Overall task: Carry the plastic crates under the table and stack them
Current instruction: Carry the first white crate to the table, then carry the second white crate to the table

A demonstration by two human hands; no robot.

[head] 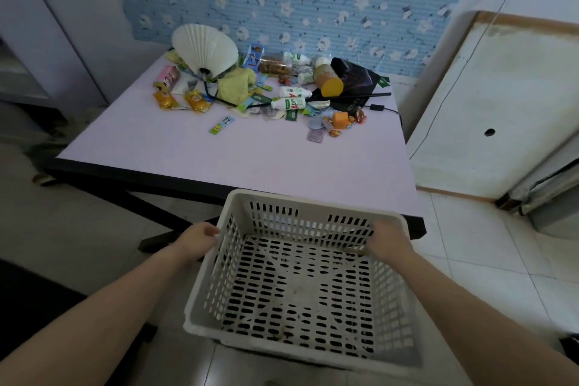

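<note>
1. White slotted plastic crate [300,279] is held up in front of the table [194,147], empty, its far rim over the near table edge. No second crate in view, so I can't tell where the stack sits.
2. Left hand [197,240] is curled around the crate's left rim; right hand [387,241] is wrapped over the right rim near the far corner. Both are clenched on the crate.
3. To do this step well: keep it level, lower it below the tabletop before pushing forward, and steer clear of the black crossed table legs [150,207].
4. When stacking, line up the corners and seat the base flat; release only once it sits.
5. Readable text: the small white bottles [289,102] show "AD" in red and green. Other snack wrappers are too small to read.
</note>
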